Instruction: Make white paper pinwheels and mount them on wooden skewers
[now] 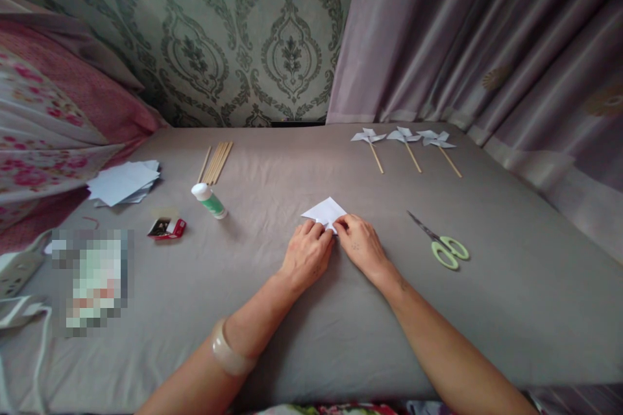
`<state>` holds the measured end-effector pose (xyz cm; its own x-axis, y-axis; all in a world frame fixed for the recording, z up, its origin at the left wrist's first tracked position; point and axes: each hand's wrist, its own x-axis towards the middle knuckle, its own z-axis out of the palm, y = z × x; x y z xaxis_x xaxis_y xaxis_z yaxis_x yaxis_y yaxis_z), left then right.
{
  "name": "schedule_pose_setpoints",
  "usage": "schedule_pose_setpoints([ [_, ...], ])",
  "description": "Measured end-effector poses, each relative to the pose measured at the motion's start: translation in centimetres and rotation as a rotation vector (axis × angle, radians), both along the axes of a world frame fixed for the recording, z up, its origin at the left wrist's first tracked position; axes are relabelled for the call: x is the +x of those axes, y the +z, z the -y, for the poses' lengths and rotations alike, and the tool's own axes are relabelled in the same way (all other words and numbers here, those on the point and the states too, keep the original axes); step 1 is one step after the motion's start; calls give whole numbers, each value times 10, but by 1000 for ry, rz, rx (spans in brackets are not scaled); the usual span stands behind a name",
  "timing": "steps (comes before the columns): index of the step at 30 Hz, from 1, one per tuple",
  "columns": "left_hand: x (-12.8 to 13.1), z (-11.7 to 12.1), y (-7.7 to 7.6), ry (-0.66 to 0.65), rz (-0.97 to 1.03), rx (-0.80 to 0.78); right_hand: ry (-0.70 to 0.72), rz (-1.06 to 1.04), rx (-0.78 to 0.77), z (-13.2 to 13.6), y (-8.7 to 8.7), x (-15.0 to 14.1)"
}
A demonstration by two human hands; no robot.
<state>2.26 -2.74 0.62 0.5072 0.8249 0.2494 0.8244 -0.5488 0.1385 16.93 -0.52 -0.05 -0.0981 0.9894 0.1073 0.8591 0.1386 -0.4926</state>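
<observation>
A small white piece of paper [325, 209], its far corner pointing away from me, lies on the cloth-covered surface in front of me. My left hand [309, 249] presses on its near left part with the fingers curled and close together. At the near right edge, my right hand [359, 241] pinches the paper between thumb and fingers. The near part of the sheet is hidden under both hands. To the right of my right hand lie scissors [440, 243] with light green handles, their blades pointing away to the left.
Three paper pinwheels [403, 136] on sticks lie at the back right. On the left are a glue stick [210, 201], several wooden sticks [217, 163], a stack of white paper [124, 183] and a small red box [167, 229]. A power strip [22, 269] with cables sits at the left edge.
</observation>
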Motion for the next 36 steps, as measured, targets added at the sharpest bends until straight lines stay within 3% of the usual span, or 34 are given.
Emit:
schedule_pose_setpoints([
  [16,1,-1,-1,-2,8,-8,41,-47,70,-1,-4,0],
  [36,2,0,1,3,10,-37,70,35,-29,-1,7,-1],
])
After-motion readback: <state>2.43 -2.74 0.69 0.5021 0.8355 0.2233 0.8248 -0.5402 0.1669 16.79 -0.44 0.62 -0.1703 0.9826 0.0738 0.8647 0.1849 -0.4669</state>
